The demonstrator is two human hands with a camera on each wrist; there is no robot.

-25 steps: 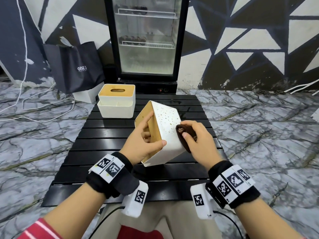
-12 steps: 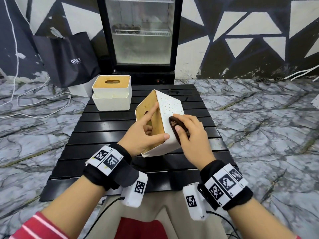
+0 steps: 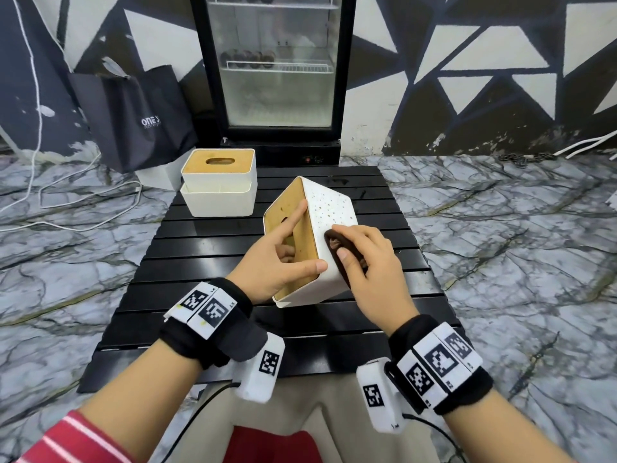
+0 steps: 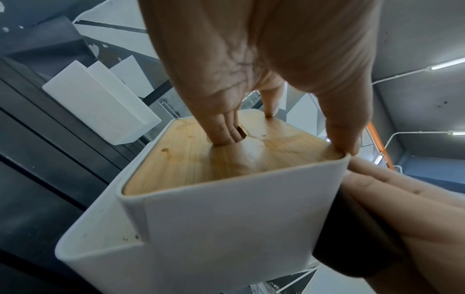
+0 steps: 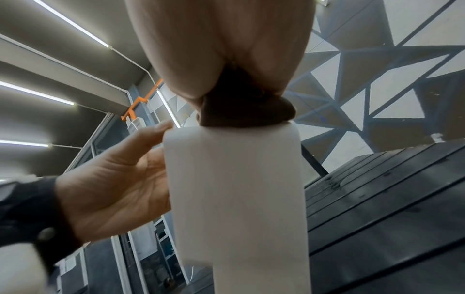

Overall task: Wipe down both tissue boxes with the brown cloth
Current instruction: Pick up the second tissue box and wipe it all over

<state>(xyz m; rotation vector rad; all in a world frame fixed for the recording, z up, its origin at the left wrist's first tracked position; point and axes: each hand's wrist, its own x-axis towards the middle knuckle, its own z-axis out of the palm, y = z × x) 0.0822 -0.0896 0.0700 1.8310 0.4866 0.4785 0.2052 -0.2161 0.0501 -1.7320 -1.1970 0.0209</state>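
A white tissue box (image 3: 329,208) with a wooden lid (image 4: 201,159) is tipped on its side over the black slatted table (image 3: 200,262). My left hand (image 3: 283,262) grips it, with fingers in the lid slot (image 4: 226,135) and the thumb hooked on the rim. My right hand (image 3: 364,262) holds the balled brown cloth (image 3: 335,247) and presses it against the box's speckled underside. The cloth (image 5: 246,111) shows dark against the white box (image 5: 236,199) in the right wrist view. A second white tissue box (image 3: 218,185) with a wooden lid stands upright at the table's far left.
A glass-door fridge (image 3: 277,71) stands behind the table. A black shopping bag (image 3: 133,115) leans on the wall at the left, with white cables (image 3: 66,208) on the marble floor (image 3: 517,245). The table's near slats lie in front of my wrists.
The right hand has slid the cloth a little along the box's underside toward its near end. The left hand keeps the same hold on the tipped box. The head view has shifted slightly.
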